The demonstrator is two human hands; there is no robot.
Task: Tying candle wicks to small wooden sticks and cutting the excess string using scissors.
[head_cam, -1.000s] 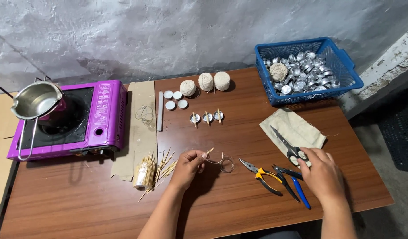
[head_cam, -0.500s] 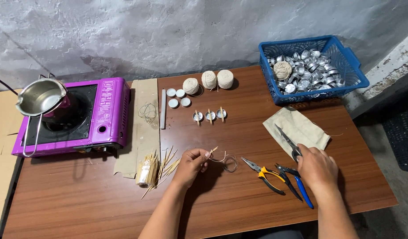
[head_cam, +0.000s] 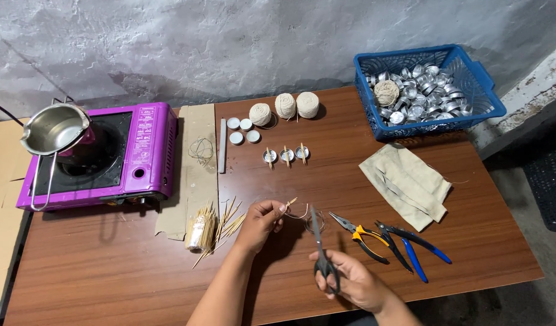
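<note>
In the head view, just below the middle of the frame, the left hand (head_cam: 260, 222) is closed in a pinch on a small stick (head_cam: 288, 204) with a length of string (head_cam: 300, 215) running off it in a loose loop to the right, the loop lying on the table (head_cam: 109, 271). The right hand (head_cam: 355, 284), at lower centre, has its fingers through the handles of black scissors (head_cam: 319, 247), held upright with the blades nearly together and the tip just beside the string loop; whether the tip touches the string cannot be told, and the string looks uncut. Above, at centre, three small metal cups (head_cam: 284, 155) in a row each have a stick laid across the rim, which I judge to be finished pieces; beside them, up and left, are four white discs (head_cam: 242, 130) and three balls of twine (head_cam: 284, 105). At upper right a blue basket (head_cam: 489, 96) is full of bare metal cups with another twine ball on top, so most of the work seems to remain. A heap of sticks (head_cam: 213, 228) lies left of the left hand, two pairs of pliers (head_cam: 386, 238) right of the scissors, and a folded cloth (head_cam: 406, 181) above them. At left a purple stove (head_cam: 142, 157) bears a steel pot (head_cam: 51, 130) that looks empty; no flame is visible.
</note>
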